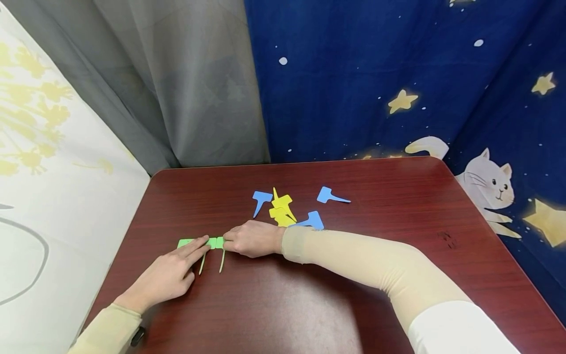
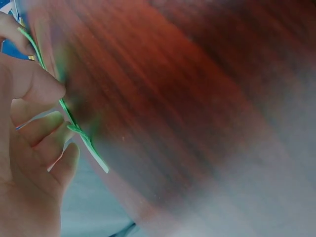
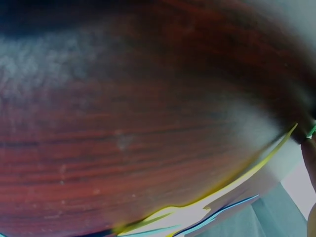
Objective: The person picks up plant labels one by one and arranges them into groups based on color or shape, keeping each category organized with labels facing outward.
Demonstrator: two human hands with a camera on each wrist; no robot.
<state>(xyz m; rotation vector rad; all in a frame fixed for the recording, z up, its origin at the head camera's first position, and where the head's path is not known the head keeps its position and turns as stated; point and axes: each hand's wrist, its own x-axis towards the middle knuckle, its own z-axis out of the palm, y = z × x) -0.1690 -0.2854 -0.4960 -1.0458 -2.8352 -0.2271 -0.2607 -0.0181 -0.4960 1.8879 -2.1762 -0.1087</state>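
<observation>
Green T-shaped plant labels (image 1: 185, 242) lie side by side in a row on the table, heads level and narrow stems toward the person. My left hand (image 1: 170, 275) rests on the row with its fingers extended, pressing on the label heads and covering part of them. At the row's right end my right hand (image 1: 253, 239) pinches the edge of a green plant label (image 1: 219, 243) with bent fingers. In the left wrist view the green labels (image 2: 94, 154) appear edge-on beyond the fingers. Only a fingertip of the right hand (image 3: 309, 158) shows in the right wrist view.
Yellow plant labels (image 1: 281, 201) lie overlapping behind the right hand. Around them are blue plant labels (image 1: 263, 196), one (image 1: 325, 194) farther right and another (image 1: 316, 220) beside the right sleeve. The dark red wooden table (image 1: 376, 196) backs onto curtains (image 1: 353, 88).
</observation>
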